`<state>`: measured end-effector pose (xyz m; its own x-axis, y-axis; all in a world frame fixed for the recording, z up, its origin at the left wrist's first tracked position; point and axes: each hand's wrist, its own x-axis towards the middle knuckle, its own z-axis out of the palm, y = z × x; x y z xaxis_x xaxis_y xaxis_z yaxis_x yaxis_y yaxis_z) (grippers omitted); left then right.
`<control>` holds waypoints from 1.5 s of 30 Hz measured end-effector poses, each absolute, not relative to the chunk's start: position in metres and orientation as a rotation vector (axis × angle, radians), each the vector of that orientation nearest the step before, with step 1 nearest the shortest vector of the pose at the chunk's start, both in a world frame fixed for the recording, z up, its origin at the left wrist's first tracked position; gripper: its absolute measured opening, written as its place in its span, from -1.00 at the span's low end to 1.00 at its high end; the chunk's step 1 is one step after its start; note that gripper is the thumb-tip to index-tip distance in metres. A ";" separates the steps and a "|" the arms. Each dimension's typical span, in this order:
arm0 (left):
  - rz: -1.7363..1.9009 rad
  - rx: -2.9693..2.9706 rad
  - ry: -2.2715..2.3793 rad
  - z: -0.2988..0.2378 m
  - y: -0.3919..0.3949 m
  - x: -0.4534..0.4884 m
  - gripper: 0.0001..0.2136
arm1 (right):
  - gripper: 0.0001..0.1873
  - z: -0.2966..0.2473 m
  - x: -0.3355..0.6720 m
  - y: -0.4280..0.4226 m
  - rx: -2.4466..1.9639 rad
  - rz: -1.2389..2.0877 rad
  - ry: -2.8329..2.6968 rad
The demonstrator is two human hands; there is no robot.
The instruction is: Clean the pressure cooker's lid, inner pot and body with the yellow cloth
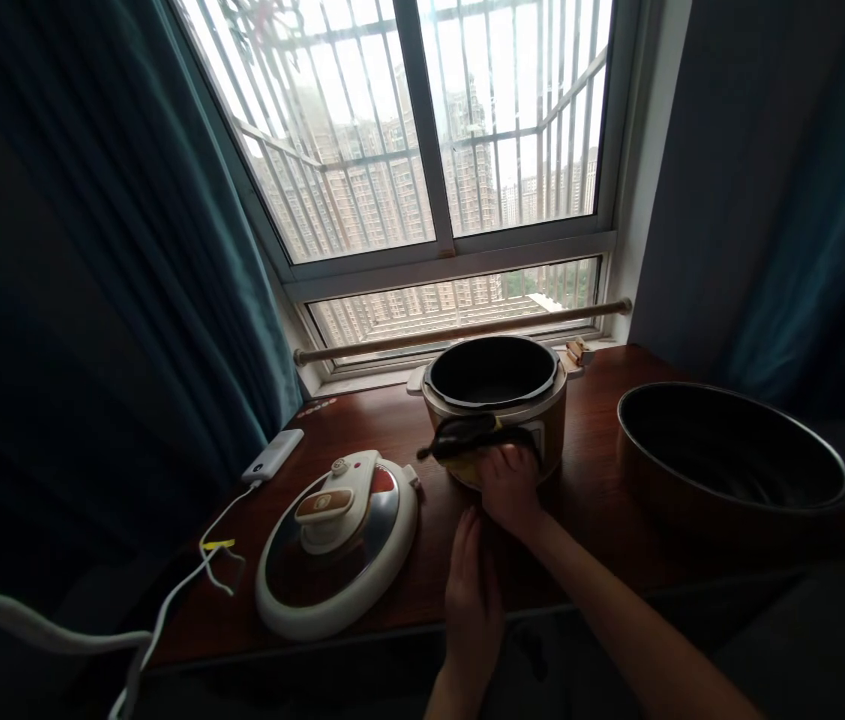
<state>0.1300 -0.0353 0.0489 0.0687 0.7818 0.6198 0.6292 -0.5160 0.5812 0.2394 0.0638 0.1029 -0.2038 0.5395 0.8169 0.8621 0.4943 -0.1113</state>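
A gold-coloured electric pressure cooker (497,395) stands open on the wooden table (407,440) under the window, its dark inner pot showing. My right hand (510,487) is closed on a dark and yellow cloth (471,440) pressed against the cooker's front wall. My left hand (472,590) lies flat on the table just below, fingers stretched out, holding nothing. The cooker's white lid (336,545) rests on the table to the left, handle up.
A large dark metal basin (733,455) sits at the right. A white power bank (273,455) with a white cable (189,580) lies at the left table edge. Dark curtains hang on both sides. A wooden rod (459,330) runs along the window sill.
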 end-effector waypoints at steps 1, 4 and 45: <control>1.443 2.119 1.505 0.041 -0.042 0.125 -0.51 | -0.84 0.089 0.235 0.060 -1.183 -0.467 -1.975; 1.423 2.027 1.599 0.029 -0.048 0.114 -0.53 | -0.82 0.051 0.228 0.051 -1.200 -0.402 -2.202; 1.080 2.725 1.683 0.019 0.040 0.170 -0.58 | -0.82 0.020 0.306 0.064 -1.254 0.272 -0.809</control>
<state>0.1702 0.0401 0.0191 0.3099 0.7161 0.6254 0.8669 -0.4829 0.1234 0.3061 0.0643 0.0197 0.7003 0.5962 0.3925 0.2382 0.3232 -0.9159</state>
